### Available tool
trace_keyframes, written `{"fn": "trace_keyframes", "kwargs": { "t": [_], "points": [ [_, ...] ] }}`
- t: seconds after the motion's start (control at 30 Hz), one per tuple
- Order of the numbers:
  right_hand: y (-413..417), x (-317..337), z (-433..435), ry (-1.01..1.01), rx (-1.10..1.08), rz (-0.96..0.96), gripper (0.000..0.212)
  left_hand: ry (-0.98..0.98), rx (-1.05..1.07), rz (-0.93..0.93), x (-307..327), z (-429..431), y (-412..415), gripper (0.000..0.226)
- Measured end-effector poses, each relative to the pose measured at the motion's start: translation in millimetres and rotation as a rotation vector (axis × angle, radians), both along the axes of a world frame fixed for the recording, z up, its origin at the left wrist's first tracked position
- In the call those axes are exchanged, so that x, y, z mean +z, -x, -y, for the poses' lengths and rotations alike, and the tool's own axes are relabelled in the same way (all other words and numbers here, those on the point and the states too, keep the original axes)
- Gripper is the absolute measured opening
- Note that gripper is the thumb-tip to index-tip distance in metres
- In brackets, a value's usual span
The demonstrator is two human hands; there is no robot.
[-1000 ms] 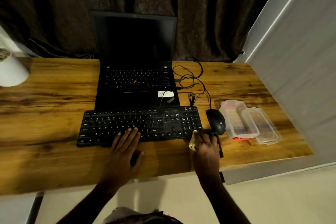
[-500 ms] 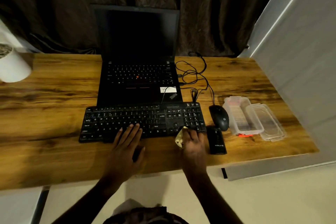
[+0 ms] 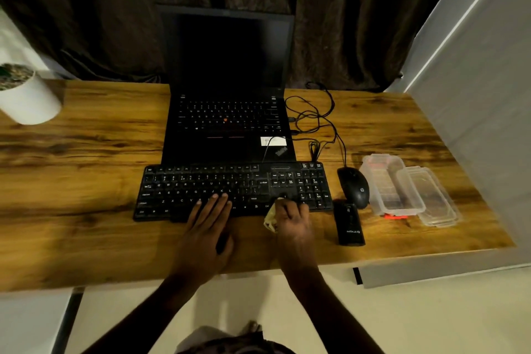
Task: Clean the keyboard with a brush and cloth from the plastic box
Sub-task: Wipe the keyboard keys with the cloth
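Note:
A black keyboard (image 3: 201,187) lies on the wooden desk in front of a laptop. My left hand (image 3: 205,236) rests flat, fingers spread, with its fingertips on the keyboard's lower middle keys. My right hand (image 3: 293,221) is closed on a pale yellow cloth (image 3: 270,217) and presses it on the keyboard's front edge near the arrow keys. A clear plastic box (image 3: 388,184) stands at the right with its lid (image 3: 431,198) beside it; something red shows under its near end. No brush is clearly visible.
An open black laptop (image 3: 227,112) sits behind the keyboard, with tangled cables (image 3: 316,121) to its right. A black mouse (image 3: 355,187) and a small black device (image 3: 349,224) lie right of the keyboard. A white plant pot (image 3: 26,98) stands far left. A grey wall borders the desk's right edge.
My right hand has moved left with the cloth, from on top of the small black device onto the keyboard's front right edge. The left hand has stayed on the keys.

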State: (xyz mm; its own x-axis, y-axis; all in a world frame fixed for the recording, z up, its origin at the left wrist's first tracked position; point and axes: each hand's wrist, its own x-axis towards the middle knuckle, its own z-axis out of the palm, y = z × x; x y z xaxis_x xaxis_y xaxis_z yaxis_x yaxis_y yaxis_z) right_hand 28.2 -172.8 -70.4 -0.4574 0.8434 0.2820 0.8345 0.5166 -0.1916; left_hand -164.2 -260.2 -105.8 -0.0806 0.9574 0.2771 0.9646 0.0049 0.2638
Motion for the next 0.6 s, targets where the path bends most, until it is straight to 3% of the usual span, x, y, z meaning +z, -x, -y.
{"fn": "trace_keyframes", "kwargs": {
  "t": [0.13, 0.3, 0.6],
  "points": [
    [-7, -4, -10, -0.007, 0.065, -0.008, 0.057, -0.005, 0.005, -0.006, -1, -1, -1, 0.063],
    [-34, -11, -33, 0.179, -0.201, -0.11, 0.04, -0.001, 0.012, -0.012, 0, -2, -2, 0.062],
    [-20, -4, -24, 0.071, 0.079, 0.06, 0.069, 0.01, 0.013, -0.003, 2, -1, -2, 0.062]
  ]
}}
